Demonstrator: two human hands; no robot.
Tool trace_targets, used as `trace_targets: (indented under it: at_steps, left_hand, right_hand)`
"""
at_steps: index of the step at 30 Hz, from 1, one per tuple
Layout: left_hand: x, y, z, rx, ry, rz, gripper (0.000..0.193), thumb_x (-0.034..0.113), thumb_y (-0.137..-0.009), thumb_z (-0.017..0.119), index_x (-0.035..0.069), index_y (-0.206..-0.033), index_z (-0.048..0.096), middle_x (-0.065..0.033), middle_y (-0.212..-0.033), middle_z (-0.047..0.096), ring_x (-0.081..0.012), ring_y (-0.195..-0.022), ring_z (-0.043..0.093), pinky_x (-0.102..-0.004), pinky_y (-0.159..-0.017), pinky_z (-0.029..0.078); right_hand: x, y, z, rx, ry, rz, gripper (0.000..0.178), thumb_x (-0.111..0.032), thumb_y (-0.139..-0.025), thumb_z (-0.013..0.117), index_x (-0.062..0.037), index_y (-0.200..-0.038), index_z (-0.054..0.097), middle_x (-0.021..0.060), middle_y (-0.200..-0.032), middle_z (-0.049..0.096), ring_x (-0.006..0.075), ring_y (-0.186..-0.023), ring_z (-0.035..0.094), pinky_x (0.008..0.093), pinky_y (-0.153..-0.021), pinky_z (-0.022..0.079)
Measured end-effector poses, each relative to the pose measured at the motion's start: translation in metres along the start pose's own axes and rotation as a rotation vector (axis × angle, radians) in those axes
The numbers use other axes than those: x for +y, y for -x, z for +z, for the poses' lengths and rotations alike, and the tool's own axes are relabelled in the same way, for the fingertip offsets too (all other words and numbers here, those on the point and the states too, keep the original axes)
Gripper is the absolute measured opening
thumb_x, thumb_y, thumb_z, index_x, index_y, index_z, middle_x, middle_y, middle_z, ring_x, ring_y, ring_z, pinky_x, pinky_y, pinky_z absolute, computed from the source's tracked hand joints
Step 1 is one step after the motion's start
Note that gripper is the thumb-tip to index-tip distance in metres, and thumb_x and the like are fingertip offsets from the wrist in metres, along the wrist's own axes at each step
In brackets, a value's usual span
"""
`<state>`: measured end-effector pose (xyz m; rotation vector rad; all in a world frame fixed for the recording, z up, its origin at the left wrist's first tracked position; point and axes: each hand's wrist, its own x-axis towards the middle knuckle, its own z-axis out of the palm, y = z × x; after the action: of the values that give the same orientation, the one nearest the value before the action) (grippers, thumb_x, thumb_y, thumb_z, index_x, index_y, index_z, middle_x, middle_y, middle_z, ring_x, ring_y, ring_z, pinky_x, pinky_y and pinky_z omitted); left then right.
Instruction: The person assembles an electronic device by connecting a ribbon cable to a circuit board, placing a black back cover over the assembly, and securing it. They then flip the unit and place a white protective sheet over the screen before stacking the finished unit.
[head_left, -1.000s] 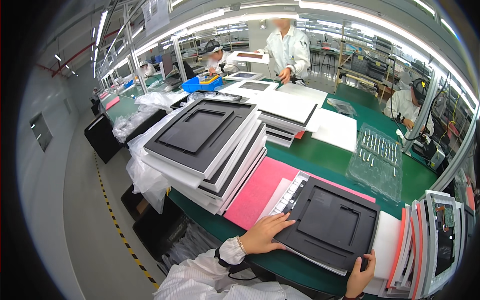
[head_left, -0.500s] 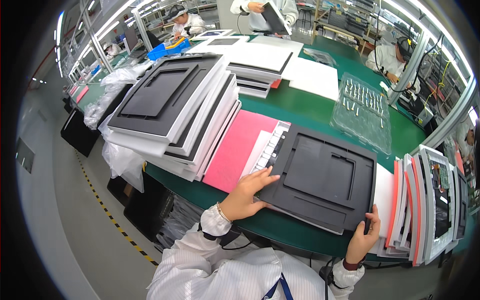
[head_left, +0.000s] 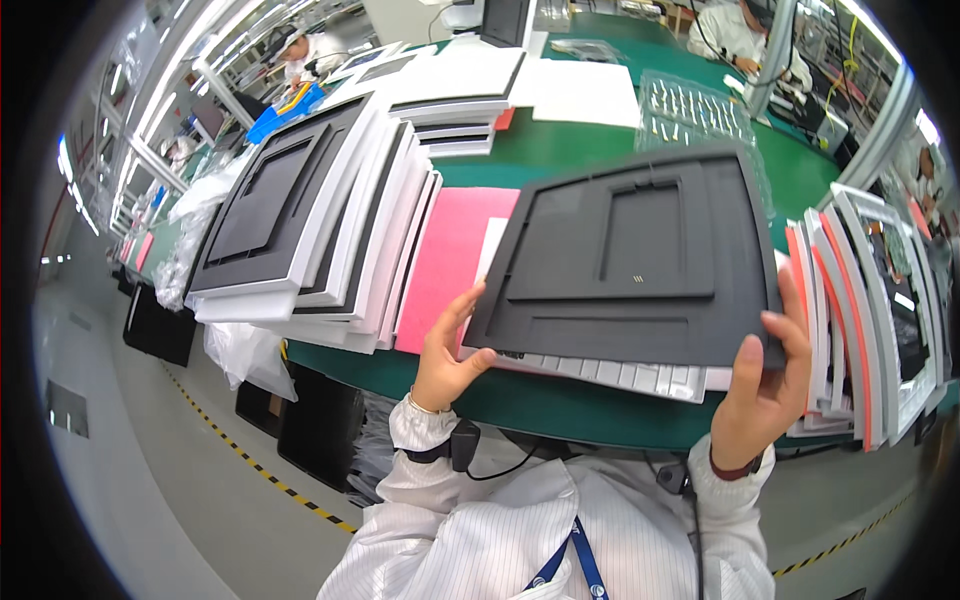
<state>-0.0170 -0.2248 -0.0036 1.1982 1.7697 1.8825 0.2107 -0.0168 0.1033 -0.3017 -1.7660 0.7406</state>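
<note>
Both my hands hold a flat black plastic panel (head_left: 560, 270) with stepped rectangular recesses, lifted and tilted above the work table. My left hand (head_left: 447, 350) grips its near left corner, thumb at the near edge and fingers along the side. Around the near right corner close the fingers and thumb of my right hand (head_left: 765, 390). Below the panel's near edge shows a white ribbed strip (head_left: 625, 376); whether it touches the panel I cannot tell. A pink sheet (head_left: 455, 250) lies to the left, partly under a white piece.
On the left stands a tall stack of black-and-white panels (head_left: 290, 210). Upright white frames with red-orange sheets (head_left: 850, 320) lean at the right. Farther back are white panels (head_left: 455, 80), a clear tray of small parts (head_left: 695, 105) and a blue bin (head_left: 285, 115). Co-workers sit beyond.
The black panel has risen off the table and tilted, its far edge swinging up. My right hand has moved up with it, and my left has shifted slightly left and down. The view has shifted too.
</note>
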Motion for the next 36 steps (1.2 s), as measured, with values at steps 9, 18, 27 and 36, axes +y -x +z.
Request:
trace_targets:
  at_steps: [9, 18, 27, 36]
  left_hand:
    - [0.0, -0.007, 0.006, 0.025, 0.162, -0.018, 0.085, 0.039, -0.081, 0.074, -0.003, -0.143, 0.033, -0.0211, -0.146, 0.039, -0.0295, -0.137, 0.036, -0.0399, -0.114, 0.025]
    - [-0.009, -0.008, 0.0, 0.059, 0.302, -0.031, 0.084, 0.035, -0.082, 0.072, -0.002, -0.144, 0.03, -0.021, -0.147, 0.037, -0.0302, -0.138, 0.035, -0.0411, -0.115, 0.024]
    - [-0.013, -0.01, -0.004, 0.077, 0.361, -0.058, 0.088, 0.034, -0.08, 0.073, -0.003, -0.145, 0.026, -0.0232, -0.148, 0.035, -0.0322, -0.138, 0.034, -0.0436, -0.115, 0.022]
    - [-0.015, -0.013, -0.004, 0.073, 0.372, -0.065, 0.088, 0.032, -0.079, 0.073, -0.001, -0.146, 0.026, -0.0232, -0.148, 0.035, -0.0328, -0.137, 0.035, -0.0442, -0.114, 0.023]
  right_hand:
    - [-0.016, -0.045, 0.004, -0.278, -0.023, -0.294, 0.036, -0.032, -0.094, 0.059, -0.0031, -0.115, 0.056, 0.0312, -0.137, 0.045, 0.0376, -0.131, 0.044, 0.0427, -0.107, 0.035]
    - [-0.012, -0.057, -0.005, -0.486, -0.119, -0.313, 0.033, -0.028, -0.095, 0.053, -0.0042, -0.117, 0.061, 0.0315, -0.138, 0.044, 0.0434, -0.135, 0.037, 0.0462, -0.108, 0.032]
    - [-0.019, -0.054, -0.011, -0.543, -0.158, -0.186, 0.035, -0.034, -0.096, 0.052, -0.0078, -0.116, 0.064, 0.0297, -0.14, 0.044, 0.0423, -0.137, 0.035, 0.0421, -0.111, 0.029]
    - [-0.006, -0.051, -0.022, -0.576, -0.187, -0.163, 0.038, -0.037, -0.095, 0.053, -0.0088, -0.118, 0.063, 0.0305, -0.14, 0.042, 0.0437, -0.138, 0.032, 0.0449, -0.112, 0.027]
